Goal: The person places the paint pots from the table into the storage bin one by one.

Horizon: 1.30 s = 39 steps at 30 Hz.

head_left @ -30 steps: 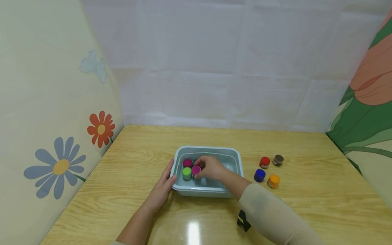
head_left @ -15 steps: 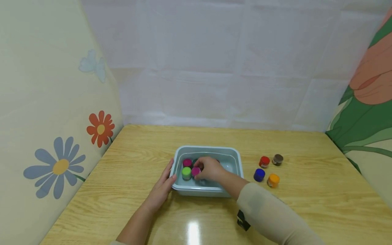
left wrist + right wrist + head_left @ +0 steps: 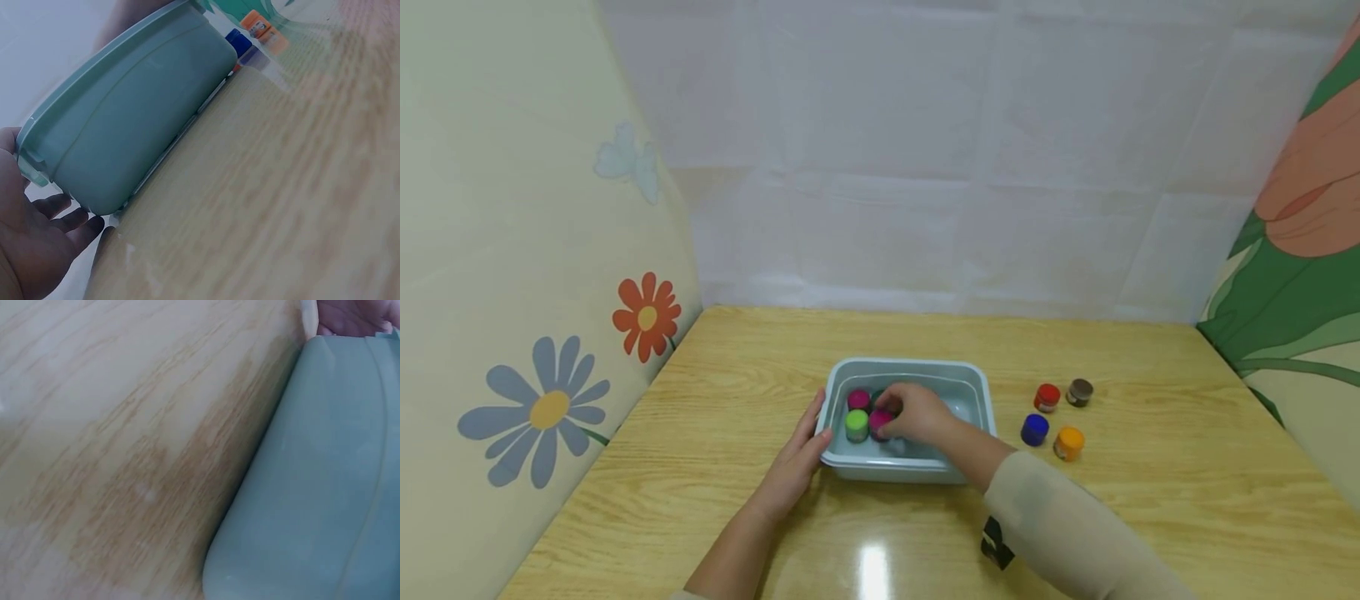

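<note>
Magenta tops the small jar (image 3: 879, 424) that the right hand (image 3: 917, 414) pinches between thumb and fingertips, low inside the pale blue-green tub (image 3: 900, 472), toward its left end. The left hand (image 3: 797, 462) holds that same end of the tub from outside, its thumb over the rim and its fingers against the outer wall, as the left wrist view also shows.

Within the tub, just left of the pinched jar, stands a lime-green-lidded jar (image 3: 857, 426); behind that one is a crimson-lidded jar (image 3: 859, 400). A dark green lid (image 3: 876, 398) shows beside the crimson one, mostly hidden by the right hand.

Right of the tub, four more jars stand upright on the wood-grain surface (image 3: 767, 358): a red-lidded jar (image 3: 1047, 397) and a brown-lidded jar (image 3: 1080, 392) in the farther pair, a blue-lidded jar (image 3: 1034, 430) and an orange-lidded jar (image 3: 1069, 443) in the nearer one.

Nearer the person than the tub, a black object (image 3: 995, 546) shows by the beige right sleeve (image 3: 1060, 521); what it is cannot be told. Behind the tub hangs a creased white sheet (image 3: 880, 167).
</note>
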Each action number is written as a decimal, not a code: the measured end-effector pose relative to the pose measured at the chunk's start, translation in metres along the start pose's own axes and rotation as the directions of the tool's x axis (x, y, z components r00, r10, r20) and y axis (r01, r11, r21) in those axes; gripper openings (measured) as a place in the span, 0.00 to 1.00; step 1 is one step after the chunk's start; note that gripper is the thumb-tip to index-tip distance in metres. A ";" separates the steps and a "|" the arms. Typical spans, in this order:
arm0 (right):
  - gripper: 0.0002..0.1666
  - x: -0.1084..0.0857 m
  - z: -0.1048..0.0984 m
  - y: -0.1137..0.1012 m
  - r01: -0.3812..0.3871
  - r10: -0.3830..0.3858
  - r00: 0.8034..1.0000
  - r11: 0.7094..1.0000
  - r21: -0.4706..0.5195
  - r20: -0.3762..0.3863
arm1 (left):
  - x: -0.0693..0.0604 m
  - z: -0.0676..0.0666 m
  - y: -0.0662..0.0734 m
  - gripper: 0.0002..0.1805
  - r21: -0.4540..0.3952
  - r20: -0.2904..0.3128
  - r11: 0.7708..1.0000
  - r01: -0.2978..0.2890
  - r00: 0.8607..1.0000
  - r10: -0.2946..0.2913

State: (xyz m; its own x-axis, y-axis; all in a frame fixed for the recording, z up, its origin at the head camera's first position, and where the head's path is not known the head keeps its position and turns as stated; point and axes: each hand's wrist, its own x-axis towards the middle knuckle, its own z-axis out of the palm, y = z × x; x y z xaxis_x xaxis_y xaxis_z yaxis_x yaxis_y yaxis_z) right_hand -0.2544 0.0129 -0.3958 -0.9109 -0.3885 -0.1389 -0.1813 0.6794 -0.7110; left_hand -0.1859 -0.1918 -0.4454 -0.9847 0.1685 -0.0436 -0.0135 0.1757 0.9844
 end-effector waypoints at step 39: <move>0.23 -0.066 -0.078 0.048 -0.029 0.076 0.978 0.972 0.233 -0.196 | -0.001 0.000 0.002 0.34 -0.009 0.007 1.000 0.018 1.000 -0.018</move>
State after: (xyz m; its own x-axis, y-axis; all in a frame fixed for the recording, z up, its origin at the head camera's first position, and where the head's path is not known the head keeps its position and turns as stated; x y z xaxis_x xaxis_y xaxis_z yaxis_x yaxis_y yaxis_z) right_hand -0.2323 0.1196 -0.3670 -0.9769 -0.2064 -0.0547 -0.0639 0.5269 -0.8475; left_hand -0.1845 -0.1915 -0.4430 -0.9831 0.1723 -0.0625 -0.0328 0.1703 0.9849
